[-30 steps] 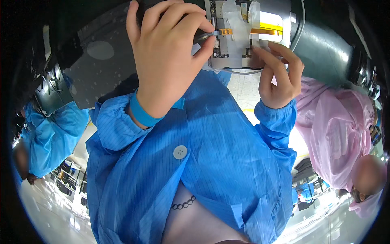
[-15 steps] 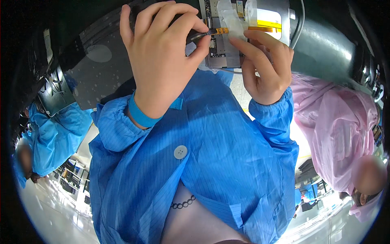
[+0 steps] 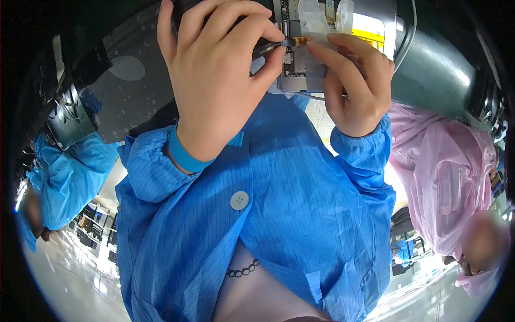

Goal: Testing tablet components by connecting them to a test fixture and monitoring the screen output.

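the left hand [image 3: 214,80] is pinching a slim dark tool [image 3: 266,48] between thumb and fingers, its tip touching the orange flex ribbon [image 3: 300,41] just right of that pinch. the right hand [image 3: 354,80] is gripping the open circuit board assembly [image 3: 300,64] from below, forefinger lying on the ribbon. the ribbon looks not yet seated, so pressing it home remains; since a second ago, both hands have closed in together.

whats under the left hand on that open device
The left hand covers the left part of the open device, so that part cannot be seen. Past its fingers show a grey board, an orange flex strip and pale film, with the right hand alongside.
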{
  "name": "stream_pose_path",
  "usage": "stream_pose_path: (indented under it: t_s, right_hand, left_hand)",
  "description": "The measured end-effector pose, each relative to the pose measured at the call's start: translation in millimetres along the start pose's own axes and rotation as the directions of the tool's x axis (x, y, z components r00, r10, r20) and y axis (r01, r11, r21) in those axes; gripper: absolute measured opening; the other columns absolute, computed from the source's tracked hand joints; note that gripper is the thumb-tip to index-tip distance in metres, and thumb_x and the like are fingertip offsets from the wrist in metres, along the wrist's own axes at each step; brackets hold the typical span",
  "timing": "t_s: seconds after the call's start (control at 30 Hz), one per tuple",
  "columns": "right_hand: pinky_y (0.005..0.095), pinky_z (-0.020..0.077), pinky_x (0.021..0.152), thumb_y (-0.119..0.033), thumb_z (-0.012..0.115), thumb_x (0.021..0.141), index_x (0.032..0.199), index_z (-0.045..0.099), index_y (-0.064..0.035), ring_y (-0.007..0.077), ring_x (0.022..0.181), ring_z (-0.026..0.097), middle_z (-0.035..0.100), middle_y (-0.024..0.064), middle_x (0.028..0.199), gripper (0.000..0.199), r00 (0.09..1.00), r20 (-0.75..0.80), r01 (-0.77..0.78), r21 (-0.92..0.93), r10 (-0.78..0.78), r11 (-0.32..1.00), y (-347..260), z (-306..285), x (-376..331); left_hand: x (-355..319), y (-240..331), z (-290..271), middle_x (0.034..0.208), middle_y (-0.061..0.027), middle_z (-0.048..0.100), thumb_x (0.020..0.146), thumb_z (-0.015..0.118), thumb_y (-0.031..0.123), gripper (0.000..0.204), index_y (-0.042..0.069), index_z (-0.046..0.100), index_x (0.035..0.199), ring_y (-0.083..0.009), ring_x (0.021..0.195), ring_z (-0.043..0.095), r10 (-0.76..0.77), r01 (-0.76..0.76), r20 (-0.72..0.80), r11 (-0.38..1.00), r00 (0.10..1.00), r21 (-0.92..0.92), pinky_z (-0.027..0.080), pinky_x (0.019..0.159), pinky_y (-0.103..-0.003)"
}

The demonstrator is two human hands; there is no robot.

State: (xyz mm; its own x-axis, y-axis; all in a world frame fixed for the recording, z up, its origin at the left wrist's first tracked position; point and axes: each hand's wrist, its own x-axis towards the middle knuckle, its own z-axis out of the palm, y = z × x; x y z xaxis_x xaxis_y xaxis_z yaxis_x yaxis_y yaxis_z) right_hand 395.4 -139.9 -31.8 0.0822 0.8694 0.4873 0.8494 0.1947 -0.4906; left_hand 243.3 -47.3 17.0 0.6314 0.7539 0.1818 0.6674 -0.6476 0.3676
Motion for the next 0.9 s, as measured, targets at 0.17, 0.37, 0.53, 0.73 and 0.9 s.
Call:
stream_pose_path:
  t_s: [0.17,0.37,0.53,0.73,0.9]
  right_hand:
    - [0.0264,0.0426,0.071,0.009,0.060,0.061,0.093,0.072,-0.0123,0.0163,0.075,0.053,0.062,0.0047,0.099,0.041,0.994,0.070,-0.077,-0.028,0.079,0.997,-8.9,-6.2,5.3]
    - [0.0269,0.0425,0.071,0.009,0.060,0.062,0.094,0.072,-0.0124,0.0161,0.075,0.053,0.062,0.0050,0.099,0.040,0.997,0.030,-0.068,-0.018,0.069,0.997,-6.7,-2.4,4.8]
    - [0.0273,0.0427,0.071,0.008,0.060,0.061,0.094,0.072,-0.0136,0.0162,0.074,0.054,0.062,0.0045,0.097,0.042,0.997,0.041,-0.069,-0.048,0.071,0.996,-8.8,-1.2,5.8]
    - [0.0273,0.0427,0.071,0.006,0.059,0.059,0.095,0.073,-0.0150,0.0160,0.072,0.054,0.062,0.0038,0.097,0.044,0.995,0.065,-0.070,-0.077,0.075,0.995,-10.2,-0.2,8.2]
    - [0.0275,0.0427,0.071,0.006,0.059,0.059,0.095,0.073,-0.0152,0.0162,0.072,0.054,0.063,0.0040,0.097,0.044,0.995,0.059,-0.069,-0.084,0.075,0.994,-9.0,1.6,7.8]
  left_hand:
    - [-0.7,-2.3,-1.4,0.092,-0.0003,0.059,0.063,0.072,0.010,0.014,0.011,0.060,0.070,-0.0242,0.101,0.051,0.033,-0.033,-0.044,0.999,0.999,-0.019,0.021,0.105,-0.056]
    - [1.0,-3.5,-4.9,0.093,-0.0001,0.060,0.063,0.072,0.010,0.014,0.012,0.061,0.072,-0.0249,0.101,0.052,-0.014,0.005,0.115,0.997,0.993,0.079,0.021,0.104,-0.055]
    - [10.0,5.2,-12.6,0.093,0.0003,0.060,0.063,0.072,0.010,0.015,0.012,0.061,0.072,-0.0245,0.102,0.051,-0.194,0.215,0.146,0.966,0.970,-0.147,0.020,0.104,-0.055]
    - [-0.3,-4.7,2.2,0.093,0.0006,0.060,0.063,0.072,0.010,0.015,0.012,0.060,0.070,-0.0234,0.102,0.051,0.048,-0.048,-0.032,0.999,0.998,-0.002,0.020,0.105,-0.056]
    - [0.6,-4.4,2.6,0.092,0.0005,0.059,0.062,0.072,0.010,0.015,0.012,0.059,0.070,-0.0234,0.102,0.051,0.035,-0.036,-0.041,0.999,0.999,-0.012,0.020,0.105,-0.056]
